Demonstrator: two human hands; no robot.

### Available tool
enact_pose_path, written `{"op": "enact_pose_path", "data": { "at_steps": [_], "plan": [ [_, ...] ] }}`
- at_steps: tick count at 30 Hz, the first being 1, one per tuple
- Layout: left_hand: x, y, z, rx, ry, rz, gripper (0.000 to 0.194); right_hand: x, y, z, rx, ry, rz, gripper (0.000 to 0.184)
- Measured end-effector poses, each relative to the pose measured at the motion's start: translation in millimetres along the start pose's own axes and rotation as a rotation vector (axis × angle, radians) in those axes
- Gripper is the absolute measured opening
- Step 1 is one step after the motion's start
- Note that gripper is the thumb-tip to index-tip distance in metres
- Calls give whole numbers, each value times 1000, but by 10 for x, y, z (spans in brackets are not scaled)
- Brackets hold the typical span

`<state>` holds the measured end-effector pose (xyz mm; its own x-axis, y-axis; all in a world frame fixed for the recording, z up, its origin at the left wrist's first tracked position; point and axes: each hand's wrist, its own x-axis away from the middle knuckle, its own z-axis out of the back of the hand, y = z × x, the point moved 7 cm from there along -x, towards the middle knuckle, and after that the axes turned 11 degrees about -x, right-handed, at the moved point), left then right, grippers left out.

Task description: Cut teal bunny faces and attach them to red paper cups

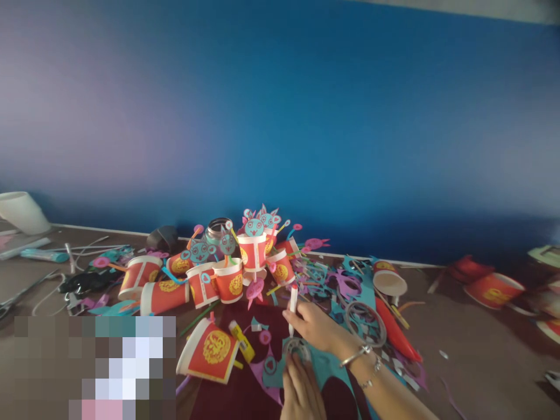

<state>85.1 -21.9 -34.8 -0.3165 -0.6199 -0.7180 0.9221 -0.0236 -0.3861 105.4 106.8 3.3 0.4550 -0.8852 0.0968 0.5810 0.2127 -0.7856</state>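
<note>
My right hand (312, 322) is closed around a white marker (293, 306) with a red end, held upright. The marker's lower end meets the edge of a round grey ring, which looks like a tape roll (295, 345). Flat, stretched fingers of my left hand (301, 388) rest on that ring from the near side. Beneath both lies a sheet of teal paper (326, 364) with a large rounded cut-out. Left of the hands are a yellow glue stick (242, 341), purple paper scraps (265, 373) and a tilted red paper cup (210, 350).
Several red cups (230, 280) with cat-face cutouts (254, 227) and straws stand behind. A bigger tape ring (365, 322), red-handled scissors (396, 329) and many paper scraps (345, 284) lie right. A blue wall (306, 116) closes the back. The lower left is blurred out.
</note>
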Motion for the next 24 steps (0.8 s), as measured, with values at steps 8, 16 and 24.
{"op": "enact_pose_path", "data": {
  "at_steps": [8,16,24],
  "plan": [
    [35,20,-22,-9,6,-47,31,287,139,83,-145,185,39,27],
    [60,-3,-24,-34,-25,-154,32,581,236,84,-153,306,48,28],
    [27,-37,15,-4,2,-165,32,796,317,45,-164,382,55,28]
  ]
}}
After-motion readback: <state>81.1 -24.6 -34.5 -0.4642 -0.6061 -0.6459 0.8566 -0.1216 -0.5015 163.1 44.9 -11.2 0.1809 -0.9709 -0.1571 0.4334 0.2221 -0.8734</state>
